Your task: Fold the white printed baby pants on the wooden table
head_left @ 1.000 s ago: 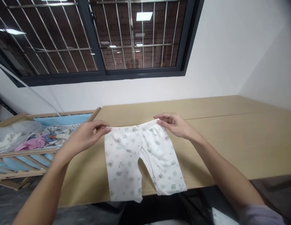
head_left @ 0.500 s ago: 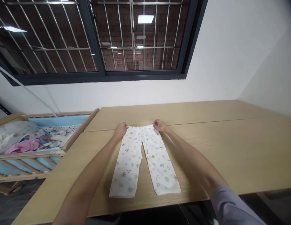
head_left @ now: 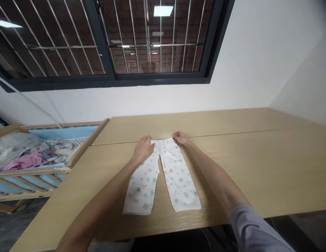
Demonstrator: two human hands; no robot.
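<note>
A small pair of white pants (head_left: 175, 175) with a green and pink print lies flat on the wooden table (head_left: 247, 168), waistband away from me and legs slightly apart. My left hand (head_left: 144, 148) is over the left corner of the waistband, its fingers loosely bent and a little apart, gripping no cloth that I can see. At the right corner of the waistband, my right hand (head_left: 180, 137) pinches the edge between thumb and fingers.
On the left stands a wooden crib (head_left: 99, 131) with a blue lining and a heap of clothes, among them a pink piece (head_left: 26, 161). Behind the table is a white wall (head_left: 247, 70) with a barred window (head_left: 163, 78). A seam runs along the table's far part.
My left hand has let go of the left waistband corner and moved right, over the pants. The right hand stays at its corner. The view has tilted down slightly.
</note>
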